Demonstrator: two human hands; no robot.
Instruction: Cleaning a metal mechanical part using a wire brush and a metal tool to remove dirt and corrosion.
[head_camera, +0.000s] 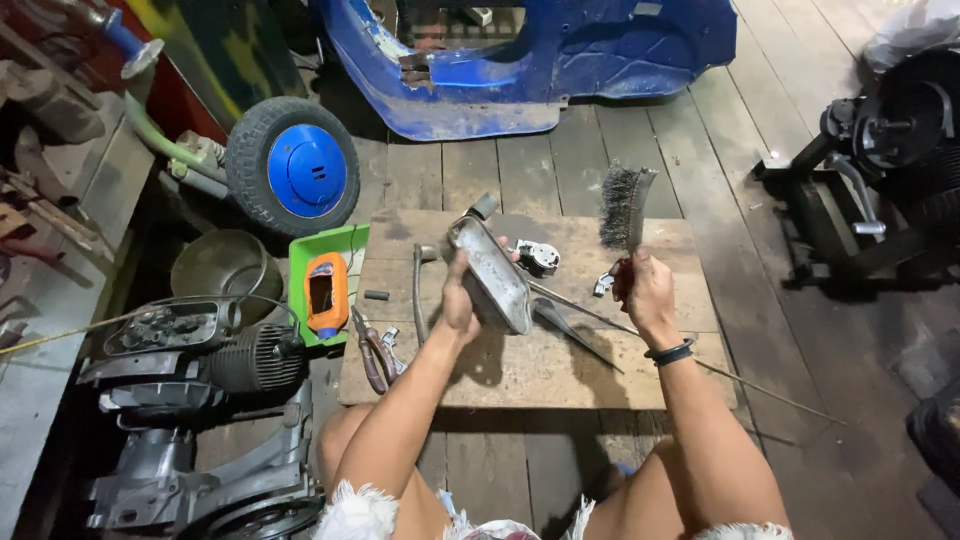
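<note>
1. Nearest lies a worn square wooden board (520, 370) on the plank floor.
2. Above it, the left hand (460, 300) is clamped on a long grey metal cover (490, 275) — tilted, held clear of the board.
3. Right hand (645, 290) grips a wire brush with bristles up (625, 210) — just beside the cover, not touching it.

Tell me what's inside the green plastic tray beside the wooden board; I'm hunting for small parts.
The green plastic tray holds an orange box-shaped casing with a dark opening. The casing covers most of the tray floor, so anything beneath it is hidden; no loose small parts show.
</note>
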